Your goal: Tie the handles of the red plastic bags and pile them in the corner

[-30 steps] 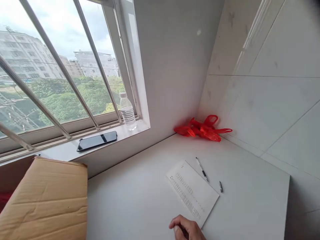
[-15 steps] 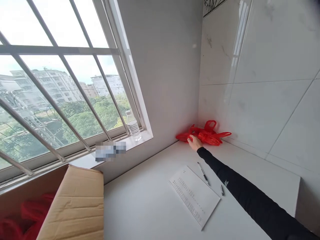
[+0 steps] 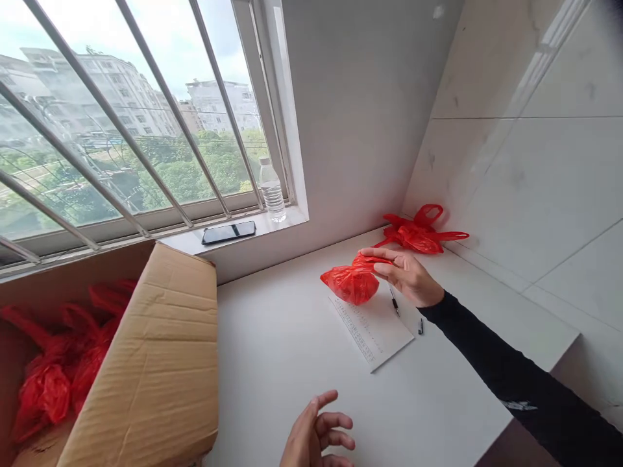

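My right hand pinches the gathered top of a red plastic bag between thumb and fingers. The bag hangs with a rounded, filled bottom above a printed sheet of paper on the white table; what is inside cannot be made out. Low in the view, my left hand is over the table with fingers apart and holds nothing. More red plastic with loop handles lies in the far corner, beyond my right hand.
A cardboard box with several red bags inside stands at the left, below the window. On the sill are a phone and a clear water bottle. A pen and its cap lie beside the paper.
My right hand has lifted one red bag from the corner and brought it toward me, over the paper. My left hand has come into view. The view has tilted down.
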{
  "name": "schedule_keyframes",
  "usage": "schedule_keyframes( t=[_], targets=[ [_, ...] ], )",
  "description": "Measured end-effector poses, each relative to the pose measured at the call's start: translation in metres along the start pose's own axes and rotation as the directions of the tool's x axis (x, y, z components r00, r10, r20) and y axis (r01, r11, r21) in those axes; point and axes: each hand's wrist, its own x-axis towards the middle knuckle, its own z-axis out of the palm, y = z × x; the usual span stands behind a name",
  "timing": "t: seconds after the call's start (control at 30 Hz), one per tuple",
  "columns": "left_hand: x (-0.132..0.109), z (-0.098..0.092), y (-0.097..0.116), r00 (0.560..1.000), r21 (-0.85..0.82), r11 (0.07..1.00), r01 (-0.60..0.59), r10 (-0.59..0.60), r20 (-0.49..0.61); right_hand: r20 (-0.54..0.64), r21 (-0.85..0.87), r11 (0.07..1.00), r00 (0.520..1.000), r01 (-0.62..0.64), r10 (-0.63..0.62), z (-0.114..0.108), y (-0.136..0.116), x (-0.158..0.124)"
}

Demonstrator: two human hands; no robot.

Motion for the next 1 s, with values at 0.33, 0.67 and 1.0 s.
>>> schedule_keyframes(
  t=[0.33,0.67,1.0],
  targets=[
    [0.004,-0.003,-0.021,0.994,-0.439,0.898,-0.017,0.061,0.087,0.607,-0.070,0.927,0.722,-0.368,0.333,0.048,0.039,-0.129],
    [-0.007,0.010,-0.021,0.983,-0.338,0.930,-0.146,0.175,0.058,0.296,0.118,0.829,0.816,-0.546,0.495,0.074,0.096,-0.130],
    [-0.017,0.015,-0.011,0.991,-0.261,0.956,-0.132,0.130,-0.025,0.293,0.144,0.849,0.841,-0.508,0.454,0.093,0.095,-0.125]
  ],
)
